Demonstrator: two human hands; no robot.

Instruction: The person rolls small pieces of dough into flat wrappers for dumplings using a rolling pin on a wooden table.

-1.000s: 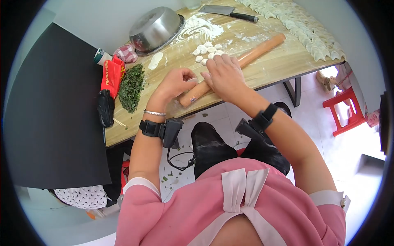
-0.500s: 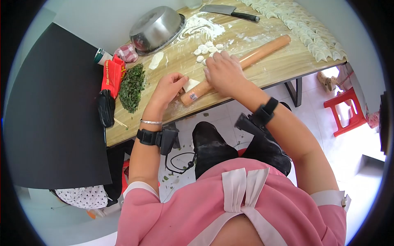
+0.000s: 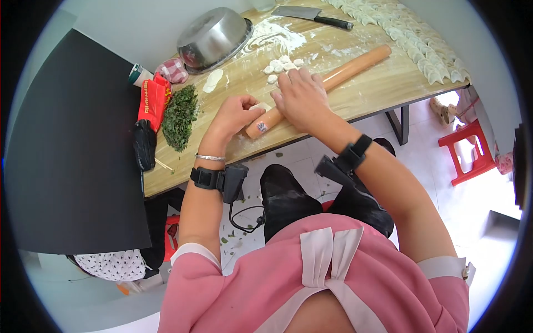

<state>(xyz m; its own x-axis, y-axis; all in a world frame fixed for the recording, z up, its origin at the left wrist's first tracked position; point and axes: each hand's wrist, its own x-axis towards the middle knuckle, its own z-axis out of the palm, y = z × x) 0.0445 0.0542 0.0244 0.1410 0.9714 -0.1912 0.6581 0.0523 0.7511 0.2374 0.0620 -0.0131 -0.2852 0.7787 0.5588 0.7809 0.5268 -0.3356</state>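
My right hand (image 3: 302, 101) presses down on a long wooden rolling pin (image 3: 355, 67), which lies slantwise near the table's front edge. Beside the pin's near end, my left hand (image 3: 232, 117) pinches the edge of a small dough wrapper (image 3: 260, 106). Part of that wrapper is hidden by the fingers and the pin. Just beyond my right hand sit several small dough pieces (image 3: 280, 66). A flat rolled wrapper (image 3: 212, 81) lies farther left, past my left hand.
An upturned steel bowl (image 3: 214, 38), loose flour (image 3: 280, 36) and a cleaver (image 3: 316, 15) are at the back. Rows of dumplings (image 3: 413, 39) line the right side. Chopped greens (image 3: 179, 119) and a red bag (image 3: 151, 102) lie left. A red stool (image 3: 466, 147) stands on the floor.
My left hand has shifted a little to the right, its thumb now over the wrapper. My right hand and the rolling pin have moved slightly away from the table's front edge.
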